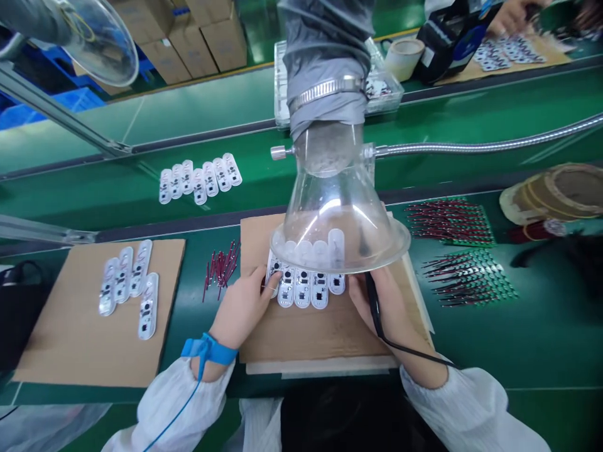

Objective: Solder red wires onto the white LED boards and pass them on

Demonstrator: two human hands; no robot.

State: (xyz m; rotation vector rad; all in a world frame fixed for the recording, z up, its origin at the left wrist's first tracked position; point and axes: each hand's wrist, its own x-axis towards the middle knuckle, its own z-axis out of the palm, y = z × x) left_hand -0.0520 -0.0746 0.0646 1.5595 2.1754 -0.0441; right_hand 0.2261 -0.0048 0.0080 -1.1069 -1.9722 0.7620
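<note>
A row of white, round-ended circuit boards point(303, 289) lies on a cardboard sheet point(301, 339), partly behind a clear fume hood point(336, 213). At the row's left end is my left hand point(247, 304), closed, its thumb over the edge of the leftmost board. A thin pale line shows by those fingertips; what they pinch is unclear. My right hand point(384, 304) is right of the row, fingers curled around a black corded soldering iron point(372, 295). Its tip is hard to make out through the hood. A blue strap point(210, 349) circles my left wrist.
Short red wires point(221, 269) lie left of the cardboard. More boards lie on a second cardboard point(80, 314) and on the green ledge point(200, 179). At right are small green boards with dark red wires point(471, 276) and a tape-wrapped container point(556, 194). Another person's hand point(511, 19) works far right.
</note>
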